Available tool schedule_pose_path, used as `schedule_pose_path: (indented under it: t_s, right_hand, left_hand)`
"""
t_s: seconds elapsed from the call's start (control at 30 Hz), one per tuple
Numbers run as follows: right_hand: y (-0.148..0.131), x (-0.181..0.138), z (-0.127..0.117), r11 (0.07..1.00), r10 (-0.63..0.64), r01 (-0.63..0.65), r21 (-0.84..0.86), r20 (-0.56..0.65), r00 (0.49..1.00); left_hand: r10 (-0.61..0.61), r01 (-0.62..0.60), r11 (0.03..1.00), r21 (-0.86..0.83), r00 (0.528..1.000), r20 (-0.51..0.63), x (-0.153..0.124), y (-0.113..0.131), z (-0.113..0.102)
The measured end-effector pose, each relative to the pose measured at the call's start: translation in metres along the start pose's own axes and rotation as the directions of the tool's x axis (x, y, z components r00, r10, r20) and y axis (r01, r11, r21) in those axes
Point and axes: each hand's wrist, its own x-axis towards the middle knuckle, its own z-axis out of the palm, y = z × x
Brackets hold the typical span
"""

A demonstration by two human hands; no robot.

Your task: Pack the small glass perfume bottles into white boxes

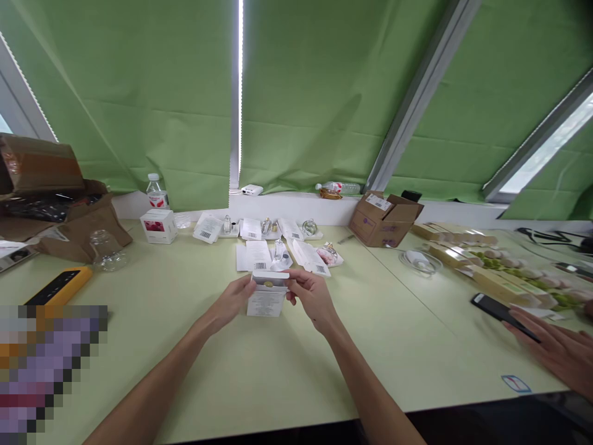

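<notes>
A small white printed carton (pixel 267 304) is held upright in front of me with its top flap raised. Through the opening shows a round yellowish-gold thing (pixel 269 284); the rest of the contents is hidden. My left hand (pixel 230 301) is closed on the carton's left edge near the top. At the right edge, my right hand (pixel 311 299) grips it by the flap with bent fingers. Just beyond stand or lie several small glass bottles, among them a clear bottle (pixel 278 251) and a round pinkish bottle (pixel 328 253), beside flattened white cartons (pixel 257 254).
At the right stands an opened cardboard box (pixel 382 222), with a coiled white cable (pixel 420 262) beside it. Another person's hand (pixel 551 343) touches a dark phone (pixel 503 315). On the left are a white box (pixel 158 227), a clear jar (pixel 105 250) and a yellow-black device (pixel 60 289).
</notes>
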Motion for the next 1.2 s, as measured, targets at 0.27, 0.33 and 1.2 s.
schedule_pose_path:
  t_s: [0.27, 0.33, 1.2]
  right_hand:
    - [0.000, 0.001, 0.001, 0.999, -0.015, 0.015, -0.034, 0.009, 1.000]
    - [0.000, 0.001, 0.001, 0.999, -0.011, 0.012, -0.032, 0.007, 1.000]
    - [0.001, 0.004, -0.003, 0.997, -0.031, 0.032, -0.075, 0.010, 0.999]
  left_hand:
    - [0.025, -0.033, 0.995, -0.099, 0.997, -0.075, -0.002, 0.007, -0.003]
    - [0.025, -0.033, 0.993, -0.110, 0.997, -0.074, -0.002, 0.008, -0.004]
    - [0.111, -0.119, 0.993, -0.011, 0.951, -0.289, -0.001, 0.001, -0.012]
